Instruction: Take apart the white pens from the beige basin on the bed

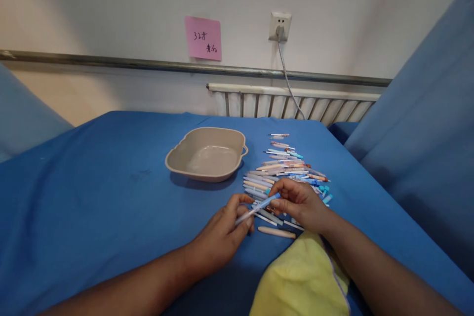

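Note:
Between my two hands is a slim pen (256, 209) with a pale, translucent barrel and a blue end. My left hand (227, 229) is closed around the pale end, thumb along the barrel. The fingertips of my right hand (296, 202) pinch the blue end. Just behind and below the hands lies a loose pile of pens and pen parts (276, 170) in grey, cream, white, blue and brown, partly hidden by my right hand. A single cream pen barrel (276, 232) rests nearest to me. Under my right wrist is a yellow cloth (305, 281).
A beige plastic basin (233, 137) with nothing visible in it stands left of the pile on the blue sheet (92, 207). Behind are a radiator (266, 103), a metal rail (148, 63), a pink note (203, 38) and a plugged wall socket (280, 26). Blue curtains (425, 89) hang at the sides.

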